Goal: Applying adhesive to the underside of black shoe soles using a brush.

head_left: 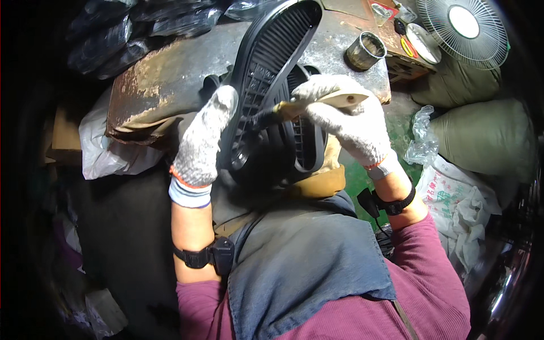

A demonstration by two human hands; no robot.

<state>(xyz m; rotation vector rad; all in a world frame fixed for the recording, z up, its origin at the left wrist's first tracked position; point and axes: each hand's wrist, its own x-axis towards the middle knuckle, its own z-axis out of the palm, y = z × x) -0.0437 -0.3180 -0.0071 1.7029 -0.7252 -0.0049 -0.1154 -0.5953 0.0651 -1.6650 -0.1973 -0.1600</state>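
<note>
Black moulded shoe sole (258, 85): held hollow side up above the lap, far end overlapping the worn, paint-flaked worktable (170, 73) in view; lengthwise away from the body, far end leaning right.
Left hand (204, 133) in speckled grey-white knitted glove: closed on the sole's left side, thumb at the rim; remaining fingers mostly hidden.
Right hand (351, 119) in matching orange-edged glove: gripping a pale wooden-handled paintbrush (286, 110) with dark bristles, pointed leftward at the sole.
Step in hand: apparently brushing a coating onto the hollow face; bristles over the near half, actual contact lost in dark tones.
Next move: calls, by judgement, for a steady left hold and controlled strokes along rim and cells; perhaps a reload from the stained, cylindrical metal can (356, 58) on the worktable.
Sole appearance: raised smooth rim, close crosswise ribs at the far end, square lattice towards the middle; bright glints in places, wet or merely glossy impossible to tell.
Second black lattice-patterned sole (300, 144): just right of the first, partly covered.
</note>
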